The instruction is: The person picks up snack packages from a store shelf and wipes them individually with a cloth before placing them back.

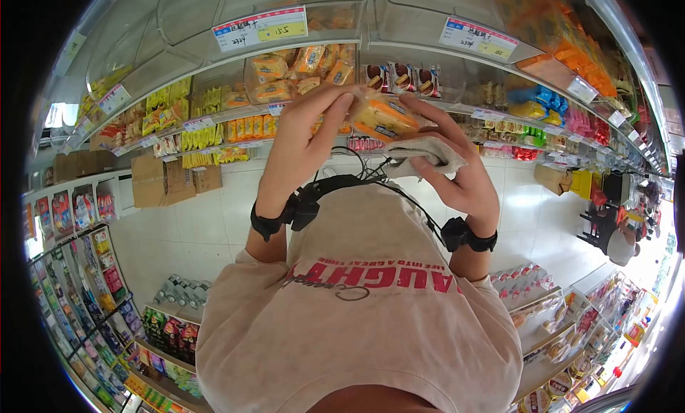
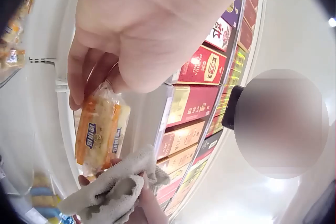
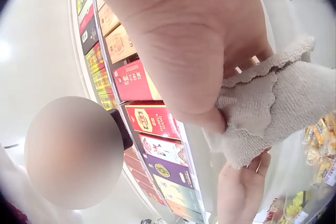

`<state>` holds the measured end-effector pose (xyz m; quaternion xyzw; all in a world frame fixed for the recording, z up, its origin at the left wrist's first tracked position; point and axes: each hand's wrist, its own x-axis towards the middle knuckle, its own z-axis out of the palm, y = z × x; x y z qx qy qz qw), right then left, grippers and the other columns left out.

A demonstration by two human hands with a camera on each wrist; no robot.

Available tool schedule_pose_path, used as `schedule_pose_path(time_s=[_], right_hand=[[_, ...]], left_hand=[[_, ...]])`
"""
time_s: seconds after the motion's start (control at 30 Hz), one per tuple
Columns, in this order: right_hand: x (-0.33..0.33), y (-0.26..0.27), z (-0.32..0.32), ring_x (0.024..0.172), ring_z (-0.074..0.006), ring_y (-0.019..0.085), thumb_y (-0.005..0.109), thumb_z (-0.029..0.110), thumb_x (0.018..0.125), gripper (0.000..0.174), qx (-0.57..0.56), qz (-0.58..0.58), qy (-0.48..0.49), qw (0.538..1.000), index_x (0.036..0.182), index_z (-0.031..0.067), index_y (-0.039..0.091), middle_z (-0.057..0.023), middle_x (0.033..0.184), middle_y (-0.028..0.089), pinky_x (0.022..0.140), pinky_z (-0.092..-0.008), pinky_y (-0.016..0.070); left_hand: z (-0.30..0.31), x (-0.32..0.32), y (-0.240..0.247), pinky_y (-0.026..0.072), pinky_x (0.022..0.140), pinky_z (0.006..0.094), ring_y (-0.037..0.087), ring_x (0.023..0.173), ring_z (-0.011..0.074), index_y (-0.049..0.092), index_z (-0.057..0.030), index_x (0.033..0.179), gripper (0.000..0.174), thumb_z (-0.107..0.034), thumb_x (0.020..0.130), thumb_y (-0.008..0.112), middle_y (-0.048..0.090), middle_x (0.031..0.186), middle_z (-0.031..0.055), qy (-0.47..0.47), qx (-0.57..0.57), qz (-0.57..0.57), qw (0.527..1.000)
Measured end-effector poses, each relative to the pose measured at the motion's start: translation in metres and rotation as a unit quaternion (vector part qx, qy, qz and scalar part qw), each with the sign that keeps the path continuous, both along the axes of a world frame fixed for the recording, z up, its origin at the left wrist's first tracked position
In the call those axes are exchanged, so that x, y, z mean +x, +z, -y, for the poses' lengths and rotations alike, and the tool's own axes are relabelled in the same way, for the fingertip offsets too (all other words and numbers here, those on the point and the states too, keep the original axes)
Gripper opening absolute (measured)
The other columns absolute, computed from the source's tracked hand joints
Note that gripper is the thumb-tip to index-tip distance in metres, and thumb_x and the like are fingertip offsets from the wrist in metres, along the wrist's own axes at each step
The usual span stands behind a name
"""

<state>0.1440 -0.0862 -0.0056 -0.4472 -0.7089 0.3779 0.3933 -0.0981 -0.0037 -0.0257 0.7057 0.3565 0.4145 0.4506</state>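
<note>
A small wrapped snack cake in a clear and orange wrapper is held up before the chest, in front of the shelves. My left hand pinches the wrapper's end between thumb and fingers; in the left wrist view the snack cake hangs below that hand. A folded grey-white cloth is gripped in my right hand, whose upper fingers reach to the snack cake's other end. The right wrist view shows the cloth under the thumb of the right hand, hiding the snack cake.
Clear shelf bins ahead hold more orange-wrapped snack cakes and dark-wrapped snacks. Price tags line the shelf edges. Cardboard boxes stand on the floor at left. Red gift boxes fill a shelf behind.
</note>
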Motion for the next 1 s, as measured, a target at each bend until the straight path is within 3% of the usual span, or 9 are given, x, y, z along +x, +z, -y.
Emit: schedule_pose_path(time_s=[0.1, 0.2, 0.3, 0.4, 0.5, 0.8, 0.9, 1.0], right_hand=[[-0.01, 0.001, -0.002, 0.131, -0.0367, 0.056, 0.069, 0.005, 0.092, 0.026, -0.038, -0.027, -0.052, 0.998, 0.116, -0.0044, 0.069, -0.0194, 0.148, 0.052, 0.106, -0.0407, 0.0461], [-0.015, -0.007, -0.001, 0.11, -0.0338, 0.065, 0.065, 0.006, 0.096, 0.023, -0.075, -0.052, -0.121, 0.988, 0.115, -0.0057, 0.067, -0.0189, 0.135, 0.061, 0.094, -0.0371, 0.0512], [-0.022, -0.017, -0.004, 0.083, -0.0283, 0.065, 0.064, 0.01, 0.099, 0.021, -0.063, -0.017, -0.183, 0.981, 0.112, -0.0062, 0.067, -0.0176, 0.107, 0.07, 0.076, -0.0347, 0.0517], [-0.03, -0.021, -0.007, 0.069, -0.0259, 0.059, 0.065, 0.012, 0.099, 0.021, -0.069, 0.028, -0.218, 0.973, 0.11, -0.0061, 0.067, -0.0168, 0.087, 0.071, 0.067, -0.0354, 0.0482], [-0.044, -0.022, -0.016, 0.066, -0.0252, 0.057, 0.065, 0.013, 0.099, 0.021, -0.051, 0.016, -0.22, 0.974, 0.108, -0.0062, 0.067, -0.0168, 0.081, 0.069, 0.065, -0.0351, 0.0471], [-0.089, -0.019, -0.04, 0.074, -0.0153, 0.061, 0.062, 0.015, 0.101, 0.027, -0.029, -0.032, -0.195, 0.98, 0.119, -0.0063, 0.066, -0.0121, 0.085, 0.072, 0.072, -0.0315, 0.0507], [-0.104, -0.022, -0.046, 0.072, -0.0156, 0.061, 0.063, 0.016, 0.102, 0.028, -0.049, -0.031, -0.179, 0.982, 0.118, -0.0064, 0.066, -0.0126, 0.085, 0.072, 0.07, -0.0316, 0.0507], [-0.124, -0.024, -0.053, 0.07, -0.0171, 0.061, 0.064, 0.016, 0.101, 0.026, -0.044, -0.049, -0.169, 0.983, 0.113, -0.0068, 0.068, -0.0137, 0.084, 0.072, 0.067, -0.0325, 0.0504]], left_hand=[[-0.009, -0.016, -0.019, 0.0477, 0.072, 0.0266, 0.057, 0.079, 0.013, 0.067, 0.0046, 0.119, 0.022, -0.006, 0.106, 0.054, 0.065, 0.089, 0.0092, 0.041, 0.029, 0.004, 0.999], [-0.011, -0.031, -0.023, 0.0455, 0.071, 0.0243, 0.052, 0.078, 0.01, 0.065, 0.0065, 0.119, 0.022, -0.008, 0.108, 0.052, 0.061, 0.087, 0.0063, 0.061, -0.077, 0.042, 0.994], [-0.015, -0.043, -0.037, 0.0435, 0.069, 0.0226, 0.049, 0.078, 0.0073, 0.063, 0.0069, 0.117, 0.023, -0.011, 0.109, 0.052, 0.058, 0.087, 0.004, 0.065, -0.073, 0.051, 0.994], [-0.014, -0.053, -0.041, 0.0426, 0.068, 0.022, 0.048, 0.077, 0.0068, 0.063, 0.0066, 0.113, 0.021, -0.011, 0.109, 0.052, 0.057, 0.086, 0.003, 0.091, -0.077, -0.005, 0.993], [-0.012, -0.065, -0.042, 0.0424, 0.068, 0.0218, 0.048, 0.077, 0.0064, 0.062, 0.0062, 0.11, 0.02, -0.011, 0.109, 0.052, 0.057, 0.087, 0.0022, 0.106, -0.085, -0.002, 0.991], [0.003, -0.129, -0.042, 0.0389, 0.068, 0.0197, 0.044, 0.078, 0.0041, 0.06, 0.0043, 0.107, 0.02, -0.012, 0.11, 0.05, 0.053, 0.084, 0.0006, 0.153, -0.099, 0.014, 0.983], [0.011, -0.149, -0.042, 0.0374, 0.067, 0.0196, 0.042, 0.077, 0.0046, 0.059, 0.0042, 0.105, 0.02, -0.013, 0.11, 0.05, 0.051, 0.084, -0.0004, 0.202, -0.088, 0.006, 0.975], [0.017, -0.174, -0.041, 0.0413, 0.075, 0.02, 0.047, 0.084, 0.0048, 0.064, 0.0069, 0.11, 0.028, -0.02, 0.109, 0.055, 0.058, 0.088, -0.0015, 0.237, -0.119, -0.033, 0.964]])
